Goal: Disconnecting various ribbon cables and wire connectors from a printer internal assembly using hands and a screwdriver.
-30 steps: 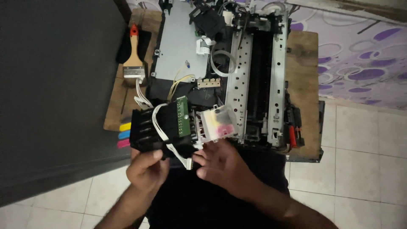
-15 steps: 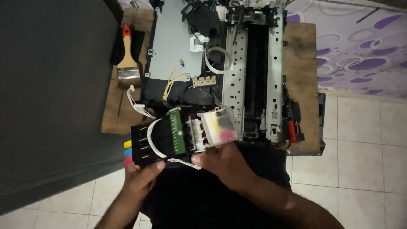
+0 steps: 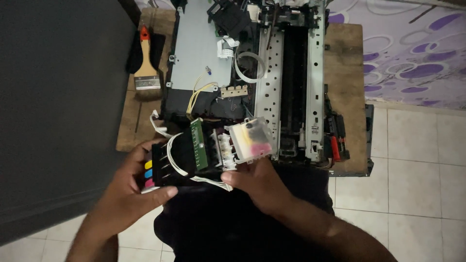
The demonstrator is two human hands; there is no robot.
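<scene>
A black print-head carriage [image 3: 187, 157] with a green circuit board [image 3: 198, 144], white flat cables and coloured tabs on its left end is held over my lap. My left hand [image 3: 128, 189] grips its left end, thumb under the coloured tabs. My right hand [image 3: 257, 182] holds its right side, below the clear ink cartridge block [image 3: 250, 140] with yellow and magenta ink. Behind it lies an opened printer chassis [image 3: 242, 73] on a wooden table [image 3: 344, 63].
A paintbrush [image 3: 147, 68] with an orange handle lies at the table's left side. Yellow wires [image 3: 199, 92] and a white ribbon cable [image 3: 247, 68] cross the chassis. A dark panel [image 3: 58, 106] fills the left. Tiled floor [image 3: 417, 165] and a purple patterned cloth [image 3: 412, 43] lie right.
The view has shifted so the carriage sits lower and further right. Both hands kept their hold; the carriage is turned slightly, with the cartridge block lifted more toward the chassis.
</scene>
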